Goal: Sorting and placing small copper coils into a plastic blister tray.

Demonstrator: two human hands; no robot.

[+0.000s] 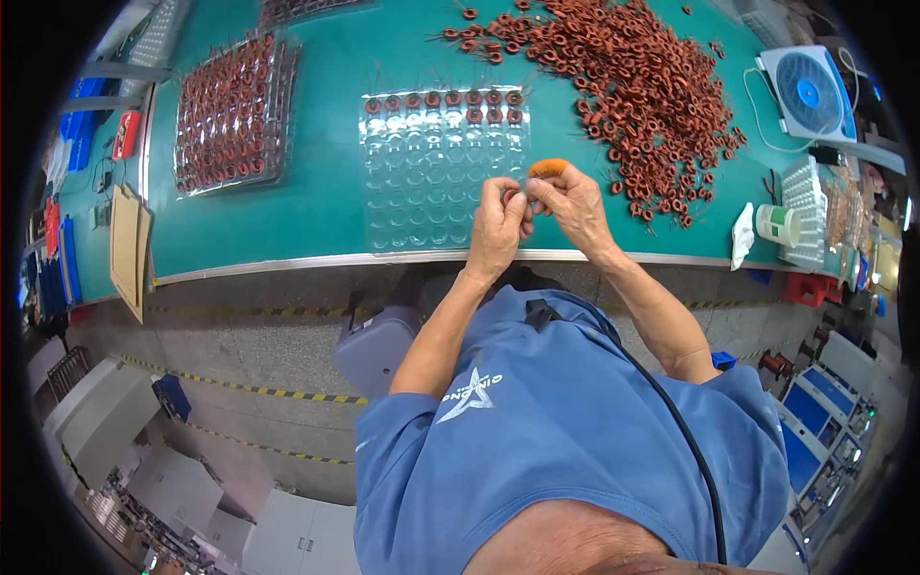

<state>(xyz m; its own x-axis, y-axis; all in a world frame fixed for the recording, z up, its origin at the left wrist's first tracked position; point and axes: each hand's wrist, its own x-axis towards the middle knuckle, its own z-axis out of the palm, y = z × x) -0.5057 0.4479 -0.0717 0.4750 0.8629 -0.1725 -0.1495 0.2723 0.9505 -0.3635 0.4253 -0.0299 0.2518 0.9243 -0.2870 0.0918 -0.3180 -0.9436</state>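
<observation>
Pinched in the left hand point(494, 228), between thumb and fingers, is a small reddish-brown ring point(511, 195), partly hidden by the fingertips. Close beside it, the right hand point(579, 207) has its thumb and forefinger drawn together, with an orange finger cover point(547, 168) on one finger; whether it grips the ring, its thin wire or nothing cannot be told. Both hands are over the near right corner of a clear plastic tray point(412, 182) with round pockets, lying on a green bench point(331, 192). Rings fill the tray's far row, and three more sit at the right end of the second row; the pockets nearer the person are bare. A large loose pile of rings point(642, 86) spreads to the right, beyond the hands. To the left lies a filled tray point(286, 115), packed with similar rings.

Judging by this, the step in hand is readying one ring, perhaps straightening its wires. Placing it would call for keeping the pinch, reaching forward to the second row, and lowering it into a vacant pocket beside the three.
</observation>
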